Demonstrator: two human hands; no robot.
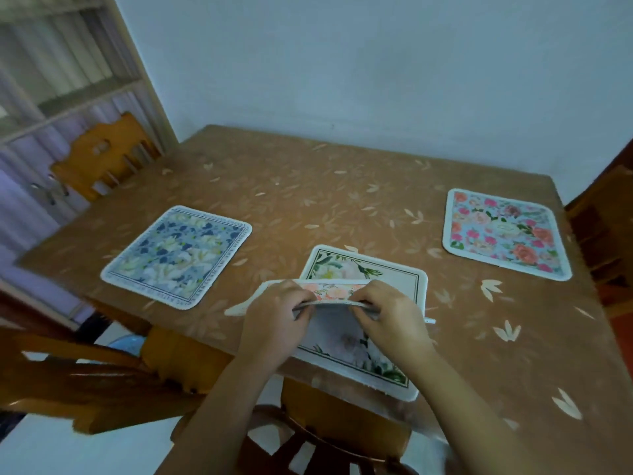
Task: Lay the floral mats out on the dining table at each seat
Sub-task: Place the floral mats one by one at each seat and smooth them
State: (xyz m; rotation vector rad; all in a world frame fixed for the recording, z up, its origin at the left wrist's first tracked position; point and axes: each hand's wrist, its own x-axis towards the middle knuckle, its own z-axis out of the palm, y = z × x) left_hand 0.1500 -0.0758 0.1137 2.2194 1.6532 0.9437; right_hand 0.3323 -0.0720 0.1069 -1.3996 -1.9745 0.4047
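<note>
1. My left hand (277,313) and right hand (390,320) both pinch the near edge of a peach-flowered mat (337,291), fingers curled round it.
2. That mat is held tilted just above the cream mat (394,272), which lies flat at the dining table's (308,186) near edge.
3. The blue mat (178,255) lies flat to the left of the cream mat, well apart.
4. The pink mat (503,233) lies flat to the cream mat's right, farther back.

The brown leaf-printed table covering (308,186) looks like smooth vinyl with a dull sheen. The blue-and-white floral mat (178,257) at left, the pink rose mat (503,233) at right, the cream peony mat (394,279) and the bent peach-flowered mat (337,291) at lower centre look like matt cloth, fuzzy-edged. The orange-brown wooden chair (102,156) at upper left shines with varnish.
</note>
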